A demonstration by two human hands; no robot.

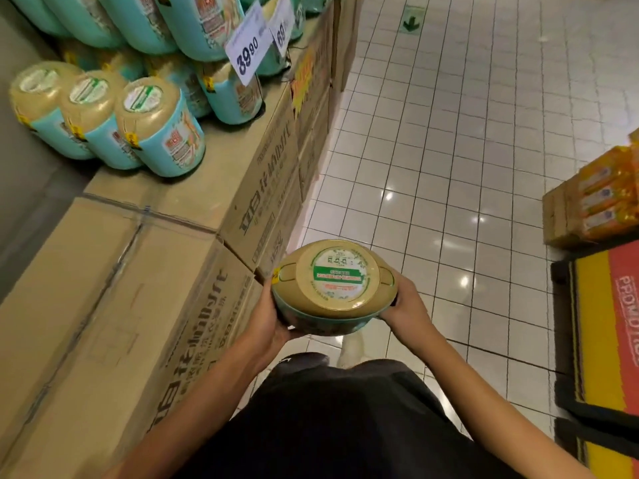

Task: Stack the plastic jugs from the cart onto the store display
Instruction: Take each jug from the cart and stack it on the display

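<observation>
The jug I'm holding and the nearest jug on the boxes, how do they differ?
The held jug is gripped by left hand and right hand; the display jug rests on cardboard boxes. The held jug shows mostly its tan top; the display jug also shows its blue side. Both have round top labels.

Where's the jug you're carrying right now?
In the head view, the teal plastic jug with a tan top is low centre, held between the left hand and right hand, just right of the brown cardboard boxes.

carton top (86, 271) bare near; jug row (103, 115) blocks far end.
</observation>
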